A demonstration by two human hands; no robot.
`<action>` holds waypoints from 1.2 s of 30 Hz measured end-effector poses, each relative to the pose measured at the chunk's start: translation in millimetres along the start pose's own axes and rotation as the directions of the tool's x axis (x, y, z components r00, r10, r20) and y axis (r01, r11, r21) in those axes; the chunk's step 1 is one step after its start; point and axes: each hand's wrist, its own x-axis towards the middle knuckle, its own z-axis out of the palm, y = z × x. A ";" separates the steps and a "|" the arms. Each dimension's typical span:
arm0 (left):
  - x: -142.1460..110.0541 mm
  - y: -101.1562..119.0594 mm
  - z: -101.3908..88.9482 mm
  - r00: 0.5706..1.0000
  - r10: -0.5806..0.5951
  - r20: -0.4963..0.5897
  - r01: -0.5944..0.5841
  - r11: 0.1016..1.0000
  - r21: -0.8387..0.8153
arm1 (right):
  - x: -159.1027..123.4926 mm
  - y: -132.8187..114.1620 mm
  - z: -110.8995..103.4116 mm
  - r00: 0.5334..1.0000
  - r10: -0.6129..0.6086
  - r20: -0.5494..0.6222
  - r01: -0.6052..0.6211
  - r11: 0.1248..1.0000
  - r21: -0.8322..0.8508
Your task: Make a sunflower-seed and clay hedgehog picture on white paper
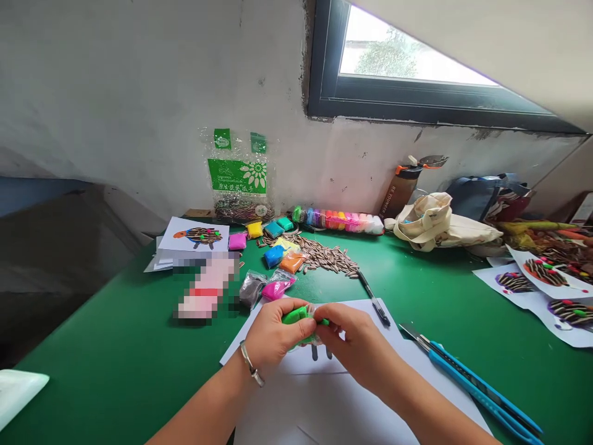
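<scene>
At the bottom centre of the frame, a white paper sheet (319, 408) lies on the green counter (115, 364), with a blue utility knife (463, 378) slanting across the lower right. Above the sheet, at the centre, the left hand (273, 330), a metal bracelet (251, 363) at its wrist, has its fingers and thumb wrapped around bright green modelling clay (295, 315) in clear plastic; the fingers of the right hand (354, 340) pinch the near side of the same packet. A black pen (373, 300) rests at the sheet's upper right edge. Just beyond the hands are a magenta clay packet (277, 288) and a grey one, then loose sunflower seeds (327, 256). A turtle picture (204, 236) lies left of centre. Farther back, a row of coloured clay packets (343, 219), a cream cloth bag (426, 222) and a brown bottle (401, 188) line the wall, and a green-labelled seed bag (238, 179) stands upright at upper centre-left.
</scene>
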 end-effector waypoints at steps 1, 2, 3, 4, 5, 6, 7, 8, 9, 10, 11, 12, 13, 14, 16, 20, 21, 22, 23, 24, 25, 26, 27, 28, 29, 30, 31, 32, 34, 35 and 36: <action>0.4 -0.9 0.3 1.000 0.001 -0.001 -0.001 1.000 0.001 | -0.1 0.3 -0.2 1.000 -0.015 -0.003 0.015 1.000 -0.022; 0.6 -1.7 0.5 1.000 0.003 -0.001 -0.003 1.000 0.001 | -0.3 0.9 0.1 0.999 -0.033 -0.008 0.033 0.999 -0.040; 0.7 -2.3 0.9 1.000 0.006 0.000 -0.006 1.000 -0.001 | -0.7 1.7 0.7 0.998 -0.054 -0.015 0.053 0.997 -0.051; 0.7 -2.6 1.2 1.000 0.008 0.000 -0.008 1.000 -0.005 | -1.2 2.7 1.6 0.997 -0.072 -0.027 0.070 0.996 -0.058; 0.6 -2.7 1.5 1.000 0.007 0.000 -0.007 1.000 -0.012 | -1.7 3.6 2.8 0.996 -0.083 -0.041 0.081 0.995 -0.062; 0.5 -2.5 1.7 1.000 0.006 -0.003 -0.006 1.000 -0.019 | -2.2 4.6 3.9 0.995 -0.087 -0.055 0.084 0.995 -0.063; 0.4 -2.0 1.9 1.000 0.004 -0.005 -0.005 1.000 -0.031 | -2.6 5.4 4.9 0.994 -0.084 -0.069 0.080 0.995 -0.060; 0.3 -1.4 2.1 1.000 0.001 -0.008 -0.001 0.999 -0.047 | -2.8 6.0 5.5 0.994 -0.078 -0.080 0.074 0.996 -0.055; 0.2 -0.7 2.2 1.000 -0.005 -0.009 0.005 0.998 -0.067 | -2.7 6.3 5.7 0.994 -0.076 -0.083 0.073 0.996 -0.047; 0.1 0.0 2.3 1.000 -0.012 -0.010 0.011 0.996 -0.084 | -2.3 6.4 5.5 0.994 -0.084 -0.077 0.081 0.996 -0.037; -0.1 0.6 2.3 1.000 -0.017 -0.013 0.016 0.995 -0.095 | -1.8 6.3 4.8 0.993 -0.099 -0.063 0.098 0.995 -0.028; -0.2 1.1 2.3 1.000 -0.020 -0.021 0.018 0.995 -0.098 | -1.2 6.1 3.9 0.992 -0.118 -0.043 0.117 0.993 -0.021; -0.4 1.5 2.4 0.999 -0.021 -0.031 0.018 0.995 -0.098 | -0.5 5.8 2.8 0.990 -0.136 -0.022 0.136 0.991 -0.017; -0.6 1.6 2.6 0.999 -0.020 -0.043 0.016 0.996 -0.093 | 0.1 5.7 1.9 0.989 -0.146 -0.005 0.146 0.989 -0.019; -0.7 1.5 3.3 0.998 -0.025 -0.063 0.019 0.995 -0.093 | 0.7 5.8 1.1 0.990 -0.140 0.002 0.140 0.989 -0.038; 0.5 0.1 5.0 0.997 -0.043 -0.064 0.036 0.993 -0.115 | 0.0 8.1 3.8 0.991 -0.127 -0.032 0.123 0.988 -0.090; 1.0 -0.3 5.2 0.997 -0.041 -0.063 0.033 0.993 -0.117 | -0.2 8.6 4.7 0.991 -0.125 -0.041 0.121 0.988 -0.093; 1.4 -0.5 5.2 0.997 -0.037 -0.064 0.030 0.993 -0.115 | -0.3 8.8 5.5 0.992 -0.119 -0.046 0.115 0.989 -0.092; 1.8 -0.7 5.0 0.997 -0.036 -0.067 0.029 0.993 -0.112 | -0.3 8.6 6.0 0.993 -0.106 -0.049 0.102 0.991 -0.087; 2.1 -0.8 4.7 0.997 -0.037 -0.072 0.029 0.994 -0.105 | -0.1 8.0 6.1 0.995 -0.086 -0.045 0.083 0.994 -0.077; 2.3 -0.9 4.2 0.996 -0.038 -0.078 0.030 0.995 -0.095 | 0.1 7.0 6.0 0.997 -0.061 -0.037 0.059 0.996 -0.063; 2.4 -0.9 3.7 0.996 -0.036 -0.082 0.029 0.996 -0.084 | 0.4 5.9 5.5 0.999 -0.035 -0.023 0.034 0.998 -0.044; 2.4 -0.9 3.3 0.996 -0.032 -0.088 0.025 0.997 -0.072 | 0.7 4.6 4.9 1.000 -0.009 -0.007 0.009 1.000 -0.020; 2.2 -0.9 2.9 0.995 -0.026 -0.092 0.020 0.998 -0.063 | 0.9 3.5 4.2 1.000 0.016 0.010 -0.016 1.000 0.009; 2.0 -0.9 2.8 0.995 -0.022 -0.092 0.017 0.998 -0.061 | 1.1 2.7 3.5 0.999 0.035 0.028 -0.036 0.999 0.038; 1.7 -1.0 2.9 0.996 -0.022 -0.086 0.016 0.998 -0.064 | 1.1 2.3 3.0 0.998 0.050 0.044 -0.053 0.997 0.059; 1.4 -1.2 3.2 0.997 -0.021 -0.077 0.016 0.998 -0.068 | 1.1 2.4 2.8 0.997 0.059 0.056 -0.063 0.996 0.070; 1.2 -1.4 3.8 0.998 -0.020 -0.067 0.015 0.997 -0.071 | 1.1 3.0 2.8 0.996 0.063 0.065 -0.067 0.995 0.071; 1.0 -2.2 5.0 0.999 -0.015 -0.051 0.011 0.998 -0.068 | 1.0 5.5 3.6 0.997 0.060 0.055 -0.063 0.997 0.045; 1.1 -2.6 5.5 0.998 -0.009 -0.055 0.006 0.998 -0.057 | 1.0 7.0 4.4 0.998 0.058 0.038 -0.059 0.998 0.027; 1.2 -3.1 5.7 0.998 -0.004 -0.068 0.001 0.999 -0.042 | 1.0 8.6 5.3 0.998 0.058 0.019 -0.058 0.998 0.011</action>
